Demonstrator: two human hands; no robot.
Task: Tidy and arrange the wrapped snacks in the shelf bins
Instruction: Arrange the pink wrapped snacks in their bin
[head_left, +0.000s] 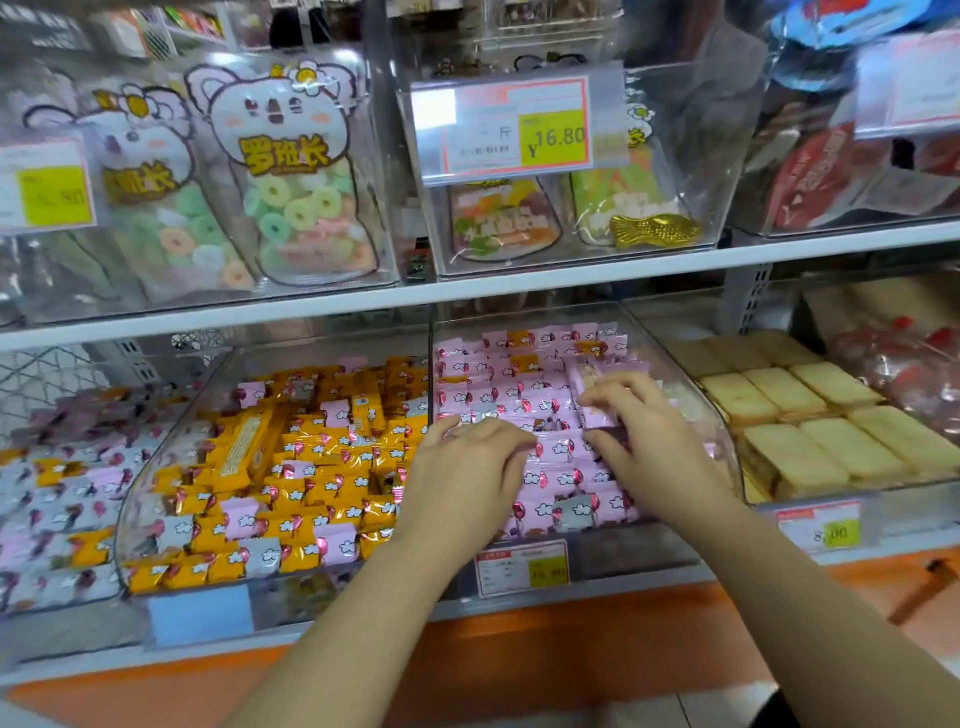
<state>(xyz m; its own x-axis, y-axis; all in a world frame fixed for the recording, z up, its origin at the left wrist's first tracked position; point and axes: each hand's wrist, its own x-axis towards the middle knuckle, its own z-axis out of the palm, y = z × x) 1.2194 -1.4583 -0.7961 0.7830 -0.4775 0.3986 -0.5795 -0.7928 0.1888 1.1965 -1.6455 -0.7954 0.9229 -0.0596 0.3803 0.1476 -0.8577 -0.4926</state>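
Observation:
Both my hands are inside a clear shelf bin (696, 395) filled with small pink wrapped snacks (498, 374) lying in rows. My left hand (467, 467) rests on the pink packs at the bin's left side, fingers bent over them. My right hand (644, 431) is further right and pinches a pink wrapped snack (597, 418) between thumb and fingers, just above the pile. A grey pack (574, 512) lies among the pink ones near the front. The neighbouring bin (150, 467) to the left holds mostly orange wrapped snacks (311, 467) with pink and grey ones mixed in.
A bin of pale wrapped cakes (810, 410) stands to the right. Mixed pink, grey and orange packs (52, 478) fill the far-left bin. The upper shelf (519, 283) carries clear bins of bagged gummy rings (296, 208), with price tags (506, 127) on the fronts.

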